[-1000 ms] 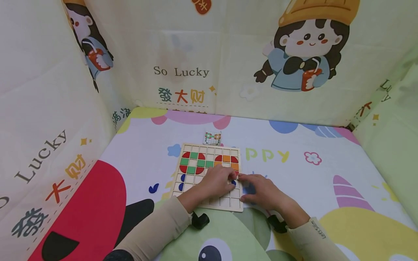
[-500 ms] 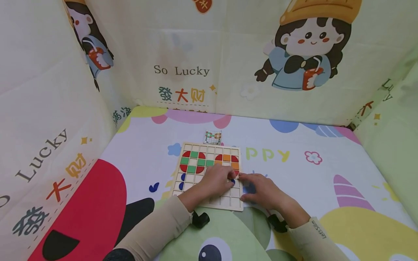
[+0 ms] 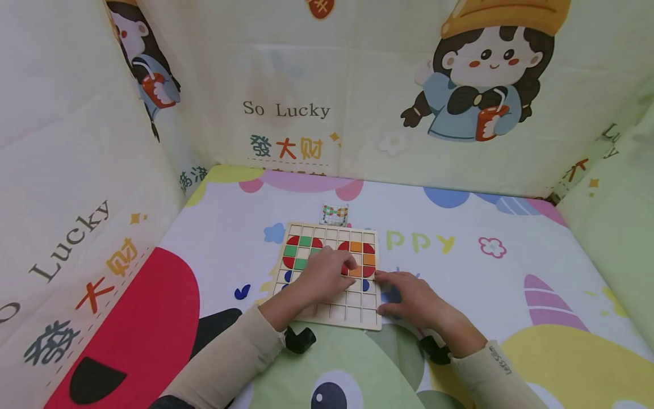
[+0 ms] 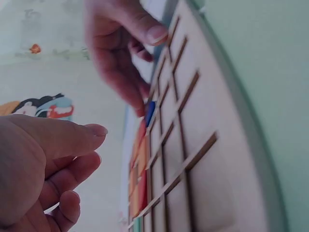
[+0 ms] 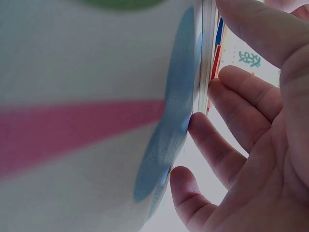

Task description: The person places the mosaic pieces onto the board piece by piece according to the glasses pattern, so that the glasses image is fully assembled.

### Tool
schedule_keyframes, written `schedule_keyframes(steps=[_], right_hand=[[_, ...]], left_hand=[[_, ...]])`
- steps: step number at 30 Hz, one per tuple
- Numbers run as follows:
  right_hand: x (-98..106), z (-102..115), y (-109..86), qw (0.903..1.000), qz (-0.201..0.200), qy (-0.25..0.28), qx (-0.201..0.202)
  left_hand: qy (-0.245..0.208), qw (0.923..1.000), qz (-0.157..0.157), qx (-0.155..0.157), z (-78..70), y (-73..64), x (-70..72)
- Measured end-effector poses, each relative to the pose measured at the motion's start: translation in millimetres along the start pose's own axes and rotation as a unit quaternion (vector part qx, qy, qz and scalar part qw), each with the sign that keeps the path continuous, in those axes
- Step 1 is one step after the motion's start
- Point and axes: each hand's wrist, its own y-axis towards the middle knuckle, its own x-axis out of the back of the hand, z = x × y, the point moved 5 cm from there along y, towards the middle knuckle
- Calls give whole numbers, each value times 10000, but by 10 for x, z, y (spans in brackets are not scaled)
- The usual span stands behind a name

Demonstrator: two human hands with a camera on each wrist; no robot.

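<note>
A wooden grid board [image 3: 353, 316] lies on the table, with red, green, orange and blue pieces in its cells. My left hand [image 3: 327, 275] hovers over the board's middle, fingers loosely bent; the left wrist view shows a gap between its thumb [image 4: 87, 136] and forefinger, nothing held. It hides several cells. A blue piece [image 3: 365, 286] sits in a cell near the right edge, below a red one. My right hand [image 3: 411, 295] rests at the board's right edge, its fingertips touching the rim and thumb lower down, as the right wrist view also shows its fingers [image 5: 236, 108] by the edge.
Loose blue pieces [image 3: 242, 292] lie on the table left of the board. Behind the board is a small pattern card [image 3: 334, 215] with coloured squares. Printed cloth walls [image 3: 286, 74] enclose the table's back and sides.
My left hand has drawn back leftward from the blue piece near the right edge, which now shows fully in its cell. My right hand stays at the edge.
</note>
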Motion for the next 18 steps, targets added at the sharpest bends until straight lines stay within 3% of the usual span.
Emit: schedule_keyframes(steps=[7,18], right_hand=[[-8,9,0,10000,-19,45,26],[-6,-9,-10,10000,-53,10,55]], left_hand=[[115,9995,-262,99,117,-150,254],[136,9952,-722,645,672,-435,545]])
